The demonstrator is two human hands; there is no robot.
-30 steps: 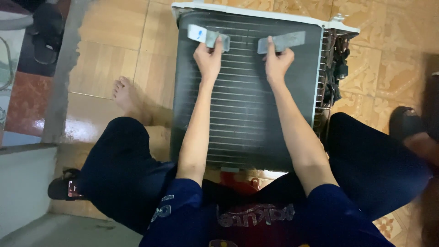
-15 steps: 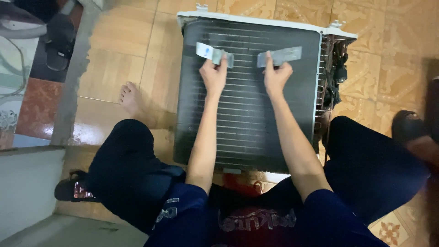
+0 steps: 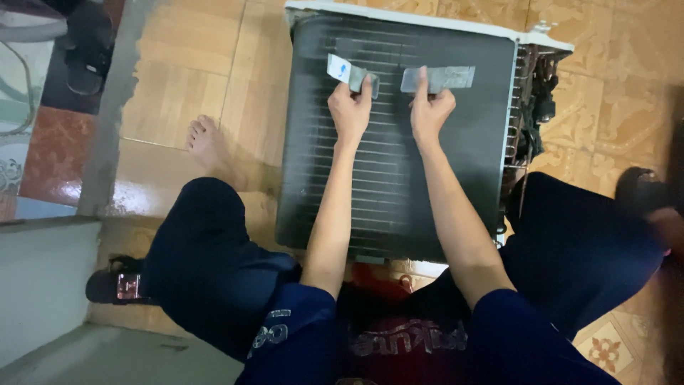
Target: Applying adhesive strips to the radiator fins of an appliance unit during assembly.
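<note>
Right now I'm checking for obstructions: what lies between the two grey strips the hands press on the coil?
Head view: only bare dark coil fins lie between left strip and right strip.

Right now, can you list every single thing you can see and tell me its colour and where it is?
finned coil panel: one, dark grey with a white top edge, flat on the floor between the legs
metal strips: two, silver, left one and right one, near the panel's top
floor tiles: many, tan
sandal: one, black, top left
bare foot: one, left of the panel
left hand: on the left strip
right hand: on the right strip
</note>
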